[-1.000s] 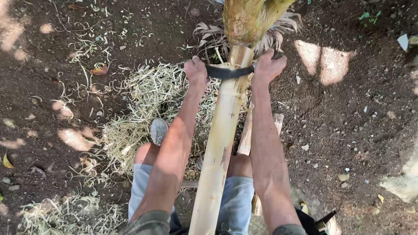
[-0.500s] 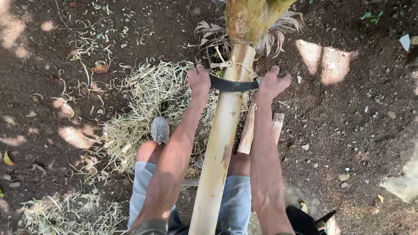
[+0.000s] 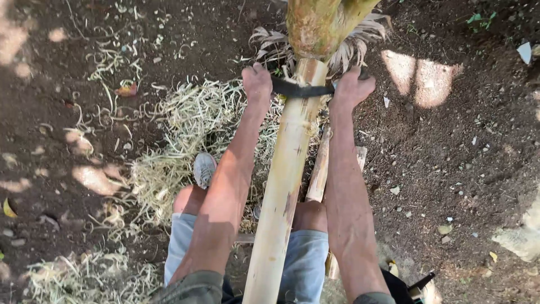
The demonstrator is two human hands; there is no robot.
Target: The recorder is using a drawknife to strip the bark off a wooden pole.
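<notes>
Both hands draw a dark curved blade across a pale stalk over bare soil.

The dark earth ground point(image 3: 461, 169) fills the view, flecked with sunlit patches. A long pale stalk point(image 3: 284, 180) runs from between the person's knees up toward the top of the picture, where its unpeeled greenish-brown end point(image 3: 315, 25) begins, with dry fibres fanning out beside it. A heap of pale shavings point(image 3: 185, 129) lies on the soil left of the stalk, and a grey shoe point(image 3: 204, 169) rests at its edge. The curved blade point(image 3: 301, 89) lies crosswise on the stalk, touching it just below the unpeeled part. The left hand point(image 3: 257, 84) has its grip clenched on the blade's left end; the right hand point(image 3: 350, 89) is clenched on the right end.
</notes>
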